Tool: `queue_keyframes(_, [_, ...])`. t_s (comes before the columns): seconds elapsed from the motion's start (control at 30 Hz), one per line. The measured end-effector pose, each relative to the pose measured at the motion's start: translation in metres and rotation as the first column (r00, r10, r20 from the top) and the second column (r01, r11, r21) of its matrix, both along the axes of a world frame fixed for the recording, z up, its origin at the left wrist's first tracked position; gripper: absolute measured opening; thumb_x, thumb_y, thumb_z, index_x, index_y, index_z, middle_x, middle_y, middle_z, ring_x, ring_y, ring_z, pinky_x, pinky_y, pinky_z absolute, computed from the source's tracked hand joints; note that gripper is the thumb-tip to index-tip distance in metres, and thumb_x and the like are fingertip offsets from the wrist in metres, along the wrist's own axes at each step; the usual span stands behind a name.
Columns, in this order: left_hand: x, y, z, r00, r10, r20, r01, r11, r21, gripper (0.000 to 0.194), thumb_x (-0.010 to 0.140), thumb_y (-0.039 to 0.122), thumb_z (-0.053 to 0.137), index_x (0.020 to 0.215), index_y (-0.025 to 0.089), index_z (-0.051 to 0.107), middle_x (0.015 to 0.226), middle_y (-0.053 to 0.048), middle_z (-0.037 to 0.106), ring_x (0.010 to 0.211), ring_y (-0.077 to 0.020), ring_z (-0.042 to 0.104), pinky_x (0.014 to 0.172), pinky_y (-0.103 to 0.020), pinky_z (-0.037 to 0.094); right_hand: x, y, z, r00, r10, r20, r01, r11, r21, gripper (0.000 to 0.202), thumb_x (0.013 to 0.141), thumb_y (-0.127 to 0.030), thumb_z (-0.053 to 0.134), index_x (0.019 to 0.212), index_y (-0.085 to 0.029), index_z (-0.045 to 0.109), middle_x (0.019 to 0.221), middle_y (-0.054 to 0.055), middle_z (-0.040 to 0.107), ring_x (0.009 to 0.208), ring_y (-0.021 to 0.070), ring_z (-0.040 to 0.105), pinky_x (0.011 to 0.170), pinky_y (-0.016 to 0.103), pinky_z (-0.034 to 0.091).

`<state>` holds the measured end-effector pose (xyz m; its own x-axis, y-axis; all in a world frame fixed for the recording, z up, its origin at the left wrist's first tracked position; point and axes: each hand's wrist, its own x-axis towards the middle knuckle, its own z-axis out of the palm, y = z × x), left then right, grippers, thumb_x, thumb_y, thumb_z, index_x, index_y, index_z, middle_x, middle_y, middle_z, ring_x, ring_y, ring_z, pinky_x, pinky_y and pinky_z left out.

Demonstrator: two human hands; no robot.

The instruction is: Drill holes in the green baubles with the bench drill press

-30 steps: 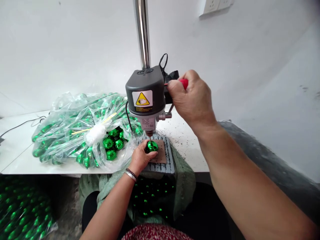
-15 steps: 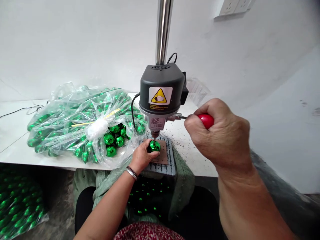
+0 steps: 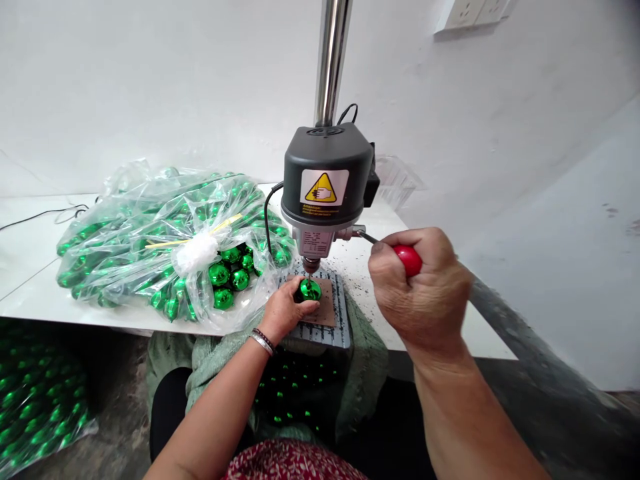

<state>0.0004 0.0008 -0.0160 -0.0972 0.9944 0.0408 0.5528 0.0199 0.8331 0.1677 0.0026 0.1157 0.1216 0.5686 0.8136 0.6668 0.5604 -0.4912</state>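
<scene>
A shiny green bauble sits under the bit of a small drill press, on a brown board laid over the grey slotted base. Thumb and fingers of my left hand pinch the bauble from its left side. The bit appears to meet the top of the bauble; I cannot tell how deep it is. My right hand is wrapped round the red knob of the press's feed lever.
On the left of the white table lies a clear plastic bag full of green baubles, torn open near the press. Another bag of baubles is low at left. More baubles show below the base, between green cloth. Dark shavings litter the tabletop.
My right hand has moved down and slightly left, lowering the lever with its red knob. My left hand still pinches the bauble in the same place.
</scene>
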Motion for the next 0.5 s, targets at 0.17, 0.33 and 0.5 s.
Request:
queue_keyframes(0.17, [-0.001,-0.001,-0.001,1.0,0.015,0.007,-0.015,1.0,0.004,0.056,0.071,0.028,0.075,0.124,0.018,0.061,0.113,-0.005,0.07,0.104,-0.0228,0.063,0.097,-0.035,0.046,-0.002,0.0,-0.012,0.999,-0.028,0.021,0.026,0.994,0.108,0.01,0.08,-0.028,0.054,0.074,-0.02,0.053,0.061,-0.004,0.059,0.052,0.0064,0.052,0.051,0.019,0.041])
queue_keyframes(0.33, [-0.001,-0.001,-0.004,1.0,0.019,0.013,-0.02,1.0,0.014,0.058,0.071,0.028,0.075,0.126,0.019,0.06,0.117,-0.006,0.069,0.108,-0.0229,0.062,0.101,-0.036,0.045,-0.003,-0.001,-0.021,0.998,-0.048,0.036,0.04,0.981,0.192,0.011,0.083,-0.028,0.054,0.077,-0.019,0.054,0.061,-0.003,0.06,0.049,0.0054,0.051,0.049,0.018,0.04])
queue_keyframes(0.5, [-0.002,-0.001,-0.004,1.0,0.009,-0.021,-0.009,1.0,0.008,0.054,0.071,0.031,0.074,0.123,0.02,0.062,0.111,-0.005,0.071,0.102,-0.0228,0.064,0.099,-0.036,0.046,-0.001,0.002,-0.046,0.998,-0.048,0.029,0.039,0.967,0.253,0.01,0.084,-0.027,0.053,0.08,-0.018,0.054,0.065,-0.002,0.061,0.055,0.0068,0.056,0.055,0.018,0.045])
